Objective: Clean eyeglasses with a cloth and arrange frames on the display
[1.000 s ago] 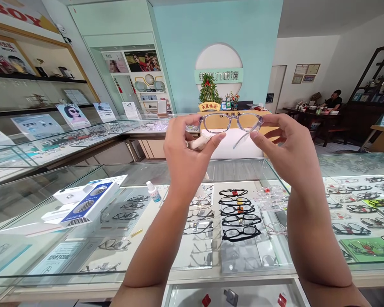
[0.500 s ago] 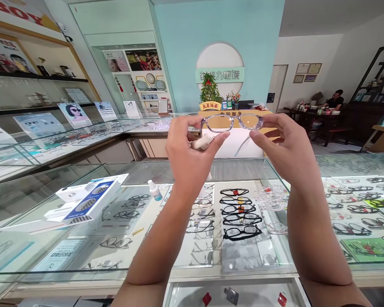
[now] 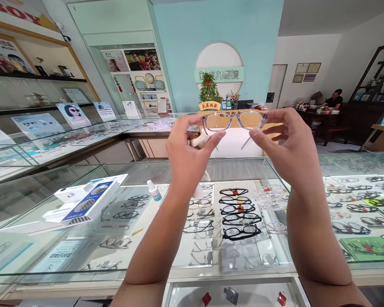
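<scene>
A pair of clear, purplish-framed eyeglasses (image 3: 233, 115) is held up in front of me at about eye level, lenses facing me. My left hand (image 3: 190, 143) grips the frame's left end between thumb and fingers. A crumpled white cloth (image 3: 199, 140) is tucked in that same hand, with part of it hanging below. At the other end, my right hand (image 3: 286, 140) pinches the frame near the hinge. Both temples point away from me, and their tips show below the lenses. Faint lettering is visible on the right lens.
Below my arms is a glass display case (image 3: 166, 273) holding rows of black-framed glasses (image 3: 241, 219). On its left stand a spray bottle (image 3: 154, 190) and a blue-and-white box (image 3: 91, 200). An open drawer (image 3: 252, 294) juts out nearest me. A person (image 3: 334, 100) sits at a far table.
The eyeglasses have turned slightly and levelled, so both temple tips and the lens lettering now show. More of the white cloth hangs below my left hand.
</scene>
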Available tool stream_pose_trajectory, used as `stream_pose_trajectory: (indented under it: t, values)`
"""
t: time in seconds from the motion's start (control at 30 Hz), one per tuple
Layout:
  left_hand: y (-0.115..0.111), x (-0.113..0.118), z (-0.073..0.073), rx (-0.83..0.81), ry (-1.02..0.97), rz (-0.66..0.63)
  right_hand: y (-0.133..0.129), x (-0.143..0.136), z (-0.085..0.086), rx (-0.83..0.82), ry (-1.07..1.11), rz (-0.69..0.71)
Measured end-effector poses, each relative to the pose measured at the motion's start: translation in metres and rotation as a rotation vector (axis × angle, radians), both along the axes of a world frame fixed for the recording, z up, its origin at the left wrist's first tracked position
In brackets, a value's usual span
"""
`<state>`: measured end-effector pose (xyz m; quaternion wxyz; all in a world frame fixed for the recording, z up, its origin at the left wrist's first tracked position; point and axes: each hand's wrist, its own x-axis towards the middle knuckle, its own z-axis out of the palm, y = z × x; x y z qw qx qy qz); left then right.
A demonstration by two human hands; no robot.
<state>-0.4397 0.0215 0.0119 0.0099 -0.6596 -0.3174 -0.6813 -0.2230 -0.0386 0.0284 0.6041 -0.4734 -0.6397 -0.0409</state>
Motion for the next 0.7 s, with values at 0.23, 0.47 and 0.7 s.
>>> stream_pose_trajectory:
  t: [0.23,0.47,0.7]
  values:
    - [-0.0017,0.0028,-0.0005,-0.030,-0.010,0.006,0.0016,0.0018,-0.0004,0.003,0.022,0.048]
    - [0.0030,0.0048,-0.0050,0.090,0.029,0.090,0.0064,0.0004,-0.0048,0.073,-0.016,0.017]
    - [0.0071,0.0063,-0.0067,0.102,0.005,0.061,0.0065,-0.0068,-0.0048,0.157,-0.073,-0.032]
